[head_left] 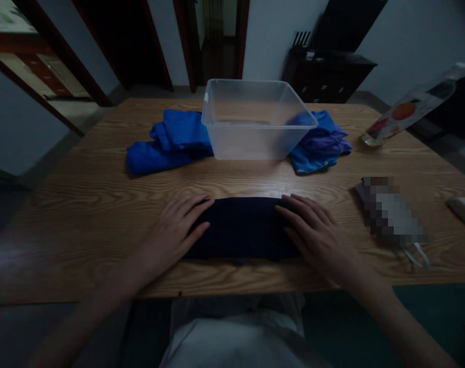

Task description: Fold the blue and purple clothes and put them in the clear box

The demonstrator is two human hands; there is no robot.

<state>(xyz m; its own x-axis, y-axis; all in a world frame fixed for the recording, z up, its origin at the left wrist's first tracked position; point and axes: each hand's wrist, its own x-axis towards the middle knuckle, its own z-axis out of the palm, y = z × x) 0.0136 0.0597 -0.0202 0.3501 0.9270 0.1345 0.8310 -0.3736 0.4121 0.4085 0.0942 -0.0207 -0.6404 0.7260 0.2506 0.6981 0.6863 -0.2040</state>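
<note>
A dark navy folded cloth (pixel 242 227) lies flat near the front edge of the wooden table (pixel 102 204). My left hand (pixel 176 230) rests palm down on its left end, fingers spread. On the cloth's right end lies my right hand (pixel 316 232), also flat with fingers apart. Neither hand grips anything. Behind the cloth stands a clear plastic tub (pixel 255 120), which looks empty.
Bright blue cloths (pixel 167 140) lie left of the tub, and blue and purple cloths (pixel 322 143) lie to its right. A blurred-out flat object (pixel 389 209) and a printed packet (pixel 404 110) sit at the right. A dark cabinet (pixel 328 71) stands behind the table.
</note>
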